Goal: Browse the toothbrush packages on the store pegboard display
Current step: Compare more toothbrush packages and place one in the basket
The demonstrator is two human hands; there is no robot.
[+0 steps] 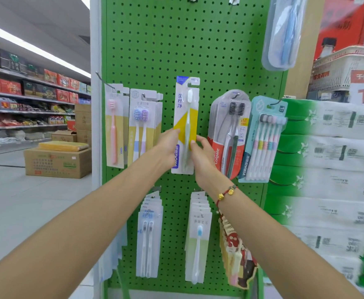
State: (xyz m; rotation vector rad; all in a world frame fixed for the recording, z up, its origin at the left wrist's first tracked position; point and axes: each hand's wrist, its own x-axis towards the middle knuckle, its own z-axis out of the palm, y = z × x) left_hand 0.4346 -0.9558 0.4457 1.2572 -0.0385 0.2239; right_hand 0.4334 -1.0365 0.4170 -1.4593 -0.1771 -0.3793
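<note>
Your left hand (168, 145) and right hand (202, 155) each pinch a side of one toothbrush package (185, 117) against the green pegboard (166, 50).

both arms outstretched, left grip (170, 145) and right grip (200, 155) pinching

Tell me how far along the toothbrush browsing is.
Underway. Both the left hand and right hand hold the single-brush yellow-and-white package in front of the green pegboard. The Colgate pack, five-brush pack and lower rows hang untouched.
</note>
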